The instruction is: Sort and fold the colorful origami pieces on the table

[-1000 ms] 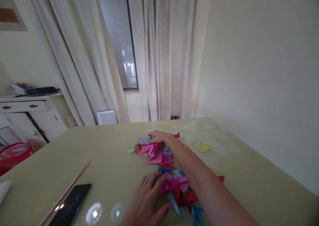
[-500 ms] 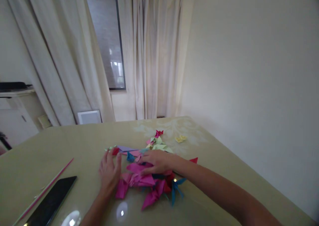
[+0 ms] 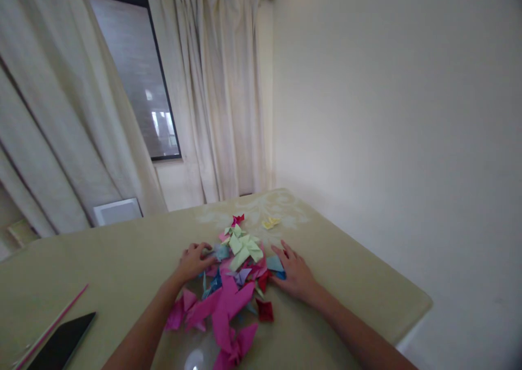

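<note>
A heap of folded paper shapes [image 3: 234,283] in pink, blue, red, purple and pale green lies on the beige table [image 3: 122,261]. My left hand [image 3: 194,261] rests on the heap's left side, fingers curled against the paper. On the right side my right hand [image 3: 294,275] lies flat, fingers spread, touching blue and red pieces. Pale green pieces [image 3: 241,246] sit on top between both hands. A red piece [image 3: 237,219] and a yellow piece [image 3: 270,222] lie apart, farther back.
A black phone [image 3: 61,345] and a thin pink stick [image 3: 51,326] lie at the table's near left. The table's right edge [image 3: 411,304] runs close to a plain wall. Curtains [image 3: 212,87] and a window stand behind.
My right hand has drawn back from the far side and moved to the heap's right edge. The left hand has shifted up the left side. The paper pieces have been gathered closer together. The view has swung right.
</note>
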